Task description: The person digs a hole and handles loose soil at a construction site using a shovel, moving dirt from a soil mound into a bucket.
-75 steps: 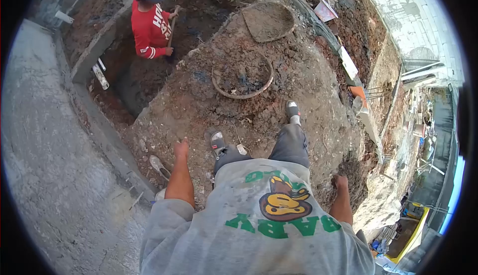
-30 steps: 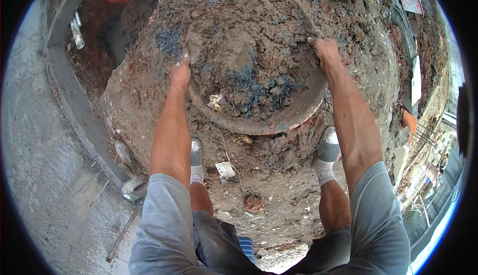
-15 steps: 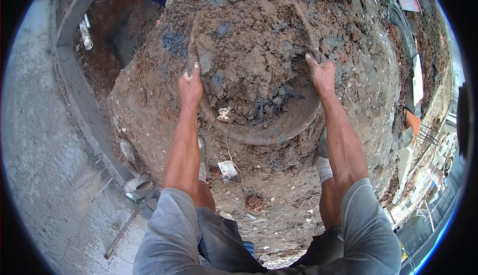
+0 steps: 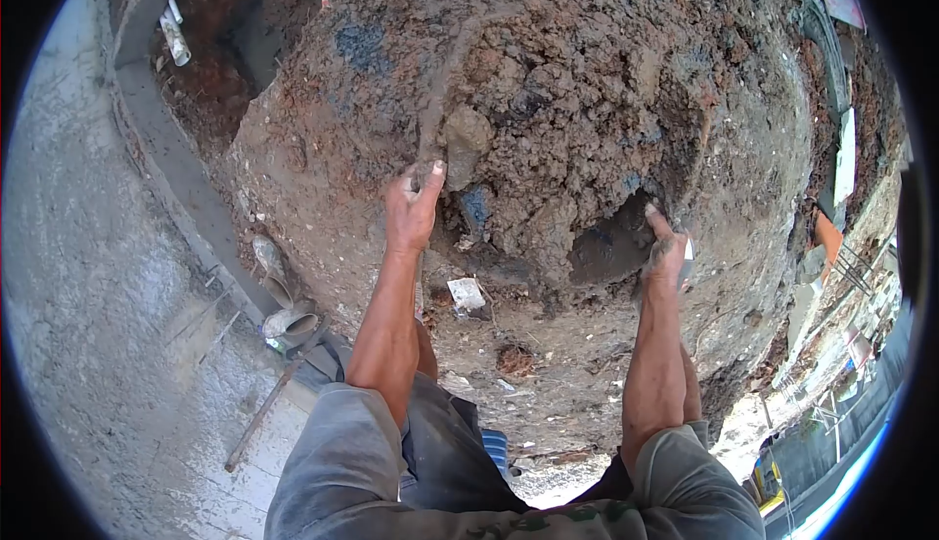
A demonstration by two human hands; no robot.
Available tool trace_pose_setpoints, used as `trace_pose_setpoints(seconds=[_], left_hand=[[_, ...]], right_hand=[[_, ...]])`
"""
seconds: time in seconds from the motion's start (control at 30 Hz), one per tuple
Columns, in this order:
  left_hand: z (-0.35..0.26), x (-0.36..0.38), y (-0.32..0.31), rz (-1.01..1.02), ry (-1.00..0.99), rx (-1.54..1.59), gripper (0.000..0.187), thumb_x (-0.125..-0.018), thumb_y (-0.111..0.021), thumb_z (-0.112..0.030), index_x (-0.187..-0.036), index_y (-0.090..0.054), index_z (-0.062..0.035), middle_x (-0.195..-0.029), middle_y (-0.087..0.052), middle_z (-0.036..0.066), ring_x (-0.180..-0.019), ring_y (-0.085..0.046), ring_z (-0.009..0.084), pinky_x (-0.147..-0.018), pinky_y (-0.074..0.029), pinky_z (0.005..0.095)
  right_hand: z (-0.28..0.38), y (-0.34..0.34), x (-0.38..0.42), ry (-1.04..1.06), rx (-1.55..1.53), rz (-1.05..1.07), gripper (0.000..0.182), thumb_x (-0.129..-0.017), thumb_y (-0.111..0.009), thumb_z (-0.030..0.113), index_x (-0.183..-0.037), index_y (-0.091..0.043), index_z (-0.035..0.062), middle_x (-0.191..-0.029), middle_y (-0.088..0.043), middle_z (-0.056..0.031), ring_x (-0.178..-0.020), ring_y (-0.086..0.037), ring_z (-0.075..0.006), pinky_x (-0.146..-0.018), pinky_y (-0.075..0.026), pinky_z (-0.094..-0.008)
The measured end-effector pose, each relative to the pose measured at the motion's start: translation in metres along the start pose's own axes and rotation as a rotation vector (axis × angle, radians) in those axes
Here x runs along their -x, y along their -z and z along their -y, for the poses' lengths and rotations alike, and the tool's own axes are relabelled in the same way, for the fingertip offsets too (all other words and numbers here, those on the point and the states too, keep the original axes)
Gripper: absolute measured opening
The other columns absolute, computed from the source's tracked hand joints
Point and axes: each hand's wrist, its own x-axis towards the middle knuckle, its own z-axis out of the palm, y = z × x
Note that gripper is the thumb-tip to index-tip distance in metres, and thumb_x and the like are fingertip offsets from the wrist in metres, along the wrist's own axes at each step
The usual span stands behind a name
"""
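Observation:
A wide, mud-caked basin (image 4: 608, 251) lies in front of me, heaped with wet brown mud (image 4: 558, 149). Its left side wall stands out as a long ridge, and mud hides much of the rim. My left hand (image 4: 411, 209) is closed on the rim at the near left, thumb on top, just below a rounded grey lump (image 4: 468, 137). On the near right my right hand (image 4: 665, 247) grips the opposite rim, its thumb over the edge. Beside that thumb a dark hollow shows the bare inner wall. A bluish scrap (image 4: 475, 205) sticks out of the mud near my left hand.
To the left runs a low concrete edge (image 4: 181, 183) with a pit (image 4: 259, 36) behind it. Muddy boots (image 4: 290, 323) and a rod (image 4: 262, 418) lie on that side. A white scrap (image 4: 467, 293) is on the ground before me. Rubble and thin bars (image 4: 853, 271) line the right.
Both hands have shifted right and nearer to me with the basin's rim. The mud has loosened and spread, opening a hollow at the right. The red-sleeved person has mostly left the view.

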Motion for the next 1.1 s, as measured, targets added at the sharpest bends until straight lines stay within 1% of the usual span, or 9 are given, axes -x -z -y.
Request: trace_pose_setpoints(seconds=[0.1,0.2,0.33,0.53,0.6,0.67,0.8,0.93,1.1], left_hand=[[0.002,-0.002,-0.007,0.01,-0.048,-0.086,0.036,-0.078,-0.054,-0.033,-0.084,-0.057,0.0023,-0.072,-0.059,0.013,-0.065,-0.053,0.021,-0.064,-0.04,0.0312],[0.018,-0.008,-0.016,-0.049,-0.069,-0.146,0.036,-0.078,-0.053,-0.034,-0.082,-0.058,0.0019,-0.072,-0.058,0.019,-0.068,-0.055,0.0319,-0.065,-0.041,0.0358],[0.021,0.004,-0.01,0.01,0.032,-0.072,0.042,-0.076,-0.054,-0.038,-0.086,-0.058,0.0017,-0.075,-0.058,0.021,-0.074,-0.055,0.0346,-0.068,-0.041,0.0387],[-0.002,0.038,0.005,0.026,0.063,0.058,0.043,-0.076,-0.055,-0.038,-0.092,-0.057,0.0013,-0.079,-0.059,0.02,-0.078,-0.057,0.0332,-0.069,-0.042,0.0375],[-0.01,0.062,0.03,0.018,0.075,0.04,0.042,-0.075,-0.055,-0.038,-0.091,-0.058,0.001,-0.079,-0.06,0.02,-0.078,-0.057,0.0335,-0.069,-0.042,0.0379],[-0.026,0.073,0.044,0.037,0.182,-0.025,0.037,-0.079,-0.055,-0.031,-0.094,-0.057,0.0023,-0.083,-0.061,0.013,-0.077,-0.055,0.0203,-0.072,-0.04,0.03],[-0.042,0.108,0.086,0.039,0.152,0.003,0.047,-0.072,-0.057,-0.043,-0.091,-0.058,0.0004,-0.078,-0.059,0.022,-0.078,-0.056,0.0355,-0.069,-0.042,0.0379],[-0.048,0.126,0.143,0.101,0.085,-0.019,0.046,-0.072,-0.058,-0.042,-0.089,-0.059,0.0,-0.075,-0.06,0.02,-0.073,-0.058,0.032,-0.065,-0.042,0.0376],[-0.137,0.163,0.217,0.269,-0.016,0.098,0.032,-0.077,-0.057,-0.029,-0.082,-0.059,0.0021,-0.068,-0.057,0.005,-0.062,-0.049,0.0129,-0.057,-0.039,0.029]], right_hand=[[-0.019,0.007,-0.01,0.047,0.085,-0.099,0.032,-0.063,-0.066,0.008,-0.091,-0.056,-0.0031,-0.081,-0.059,-0.0073,-0.063,-0.056,-0.0162,-0.057,-0.045,-0.0257],[-0.009,-0.004,-0.002,0.073,0.001,-0.054,0.047,-0.061,-0.068,0.005,-0.102,-0.049,-0.0067,-0.099,-0.054,-0.0088,-0.09,-0.049,-0.0192,-0.085,-0.034,-0.0287],[-0.011,0.0,-0.003,-0.128,-0.027,-0.001,0.047,-0.06,-0.067,0.002,-0.102,-0.05,-0.0041,-0.098,-0.054,-0.0082,-0.087,-0.05,-0.0192,-0.083,-0.036,-0.0281],[0.001,0.005,0.038,0.085,-0.03,0.068,0.042,-0.059,-0.066,0.001,-0.098,-0.052,-0.0038,-0.086,-0.056,-0.0064,-0.072,-0.053,-0.0171,-0.067,-0.043,-0.0266],[0.011,0.012,0.067,-0.161,0.006,0.049,0.041,-0.058,-0.065,0.0,-0.097,-0.052,-0.0038,-0.083,-0.056,-0.0067,-0.068,-0.054,-0.0163,-0.062,-0.043,-0.0259],[0.047,-0.001,0.113,-0.16,0.007,0.045,0.039,-0.058,-0.064,0.0,-0.095,-0.053,-0.004,-0.08,-0.056,-0.0067,-0.064,-0.053,-0.0159,-0.057,-0.043,-0.0256],[0.069,0.01,0.179,-0.07,0.08,0.005,0.04,-0.059,-0.062,0.001,-0.097,-0.052,-0.0036,-0.081,-0.055,-0.0067,-0.064,-0.053,-0.0175,-0.059,-0.043,-0.027],[0.054,0.03,0.243,-0.123,0.07,-0.075,0.04,-0.06,-0.062,0.003,-0.099,-0.052,-0.0015,-0.084,-0.056,-0.0086,-0.07,-0.054,-0.0193,-0.064,-0.043,-0.0285],[0.085,0.017,0.357,-0.099,-0.177,0.022,0.032,-0.064,-0.067,0.017,-0.079,-0.055,-0.0084,-0.069,-0.057,-0.0089,-0.054,-0.052,-0.0162,-0.048,-0.04,-0.0258]])
